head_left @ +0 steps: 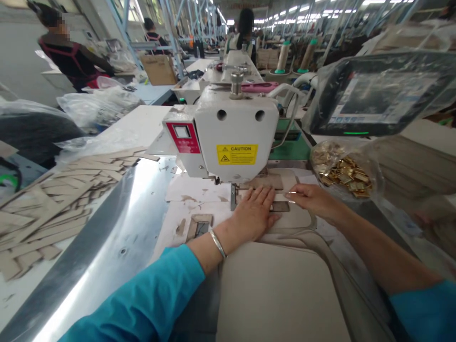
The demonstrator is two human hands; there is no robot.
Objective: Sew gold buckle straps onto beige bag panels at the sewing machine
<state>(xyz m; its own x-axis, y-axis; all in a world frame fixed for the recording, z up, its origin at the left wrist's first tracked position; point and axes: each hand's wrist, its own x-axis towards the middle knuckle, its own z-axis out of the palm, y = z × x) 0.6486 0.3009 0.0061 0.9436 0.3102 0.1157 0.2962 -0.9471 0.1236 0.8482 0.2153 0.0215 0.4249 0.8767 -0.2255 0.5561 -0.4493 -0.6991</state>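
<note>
My left hand [253,216] lies flat, fingers stretched out, on a beige piece [299,216] just below the head of a white sewing machine [237,128]. To its right, my right hand [304,195] pinches a small shiny metal buckle [292,194] at the end of a light strap on that piece. A metal clamp edge [232,197] stands by my left fingertips. Near my left wrist lies a beige frame-shaped piece [194,227]. Larger beige panels [278,289] are stacked in front of me.
Beige strips [64,199] are heaped on the left table. At the right are a bag of gold-coloured buckles [347,175] and a plastic-wrapped screen [381,97]. Thread cones [283,57] stand behind the machine. Other people sit farther back, one at the upper left [67,57].
</note>
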